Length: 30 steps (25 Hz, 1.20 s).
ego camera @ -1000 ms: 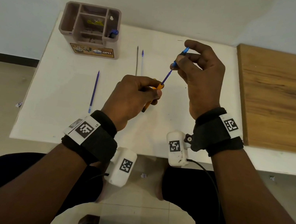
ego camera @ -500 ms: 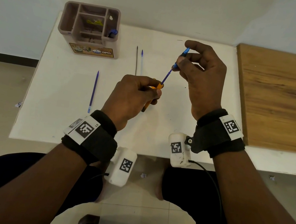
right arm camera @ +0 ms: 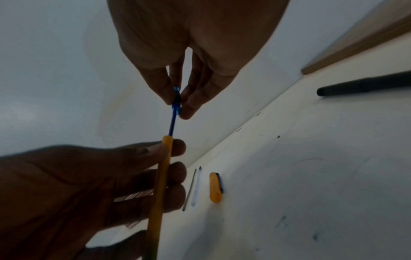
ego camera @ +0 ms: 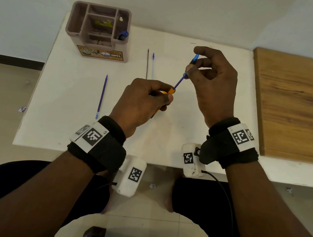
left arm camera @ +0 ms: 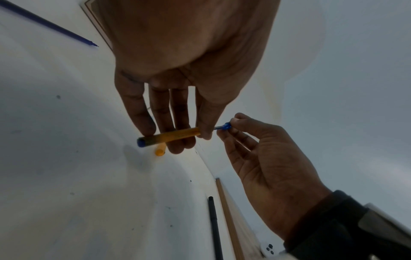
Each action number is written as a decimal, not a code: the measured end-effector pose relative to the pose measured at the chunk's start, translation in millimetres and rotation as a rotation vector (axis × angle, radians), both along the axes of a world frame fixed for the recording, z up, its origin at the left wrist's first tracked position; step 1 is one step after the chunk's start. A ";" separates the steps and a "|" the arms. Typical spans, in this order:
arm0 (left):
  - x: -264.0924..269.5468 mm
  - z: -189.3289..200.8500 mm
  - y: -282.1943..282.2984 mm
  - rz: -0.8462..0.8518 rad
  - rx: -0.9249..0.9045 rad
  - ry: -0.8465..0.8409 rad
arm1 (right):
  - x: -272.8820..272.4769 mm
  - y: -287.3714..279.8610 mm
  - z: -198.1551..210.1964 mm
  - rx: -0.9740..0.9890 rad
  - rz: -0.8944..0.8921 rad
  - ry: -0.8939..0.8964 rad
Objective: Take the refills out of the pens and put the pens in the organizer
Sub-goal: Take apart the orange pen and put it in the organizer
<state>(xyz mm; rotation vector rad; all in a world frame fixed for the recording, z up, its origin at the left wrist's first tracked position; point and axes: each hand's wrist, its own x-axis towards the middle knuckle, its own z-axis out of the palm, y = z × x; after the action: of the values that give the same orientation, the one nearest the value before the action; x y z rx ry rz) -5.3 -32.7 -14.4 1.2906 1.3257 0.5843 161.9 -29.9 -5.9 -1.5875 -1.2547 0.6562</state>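
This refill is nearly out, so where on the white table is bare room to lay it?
Bare: between the purple refill and the left hand, and the near strip by the table edge. Crowded: under the hands, where two refills and an orange cap lie.

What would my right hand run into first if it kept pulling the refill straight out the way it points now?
Probably nothing: the right hand draws the blue refill up and away over bare white table, toward the wall, though depth is unclear.

organizer (ego camera: 98, 31) on table (ego camera: 70, 84), far left
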 end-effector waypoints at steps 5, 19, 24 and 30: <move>-1.1 0.3 -0.1 0.009 0.014 0.006 | -3.8 -0.8 -0.3 -0.021 0.002 0.033; -4.5 -1.8 2.9 0.036 0.095 -0.003 | -10.4 -1.6 -5.4 -0.213 0.137 -0.024; -3.4 -2.2 0.8 0.017 0.182 -0.001 | -10.4 -1.8 -2.1 -0.245 0.113 0.030; -0.6 -1.6 1.3 0.026 0.127 -0.019 | -13.6 -2.3 8.6 -0.409 0.035 0.187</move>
<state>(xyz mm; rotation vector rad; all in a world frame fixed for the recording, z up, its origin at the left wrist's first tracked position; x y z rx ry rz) -6.0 -31.4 -16.1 1.3684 1.3084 0.7070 148.3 -32.2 2.6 -1.7847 -1.0560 1.1116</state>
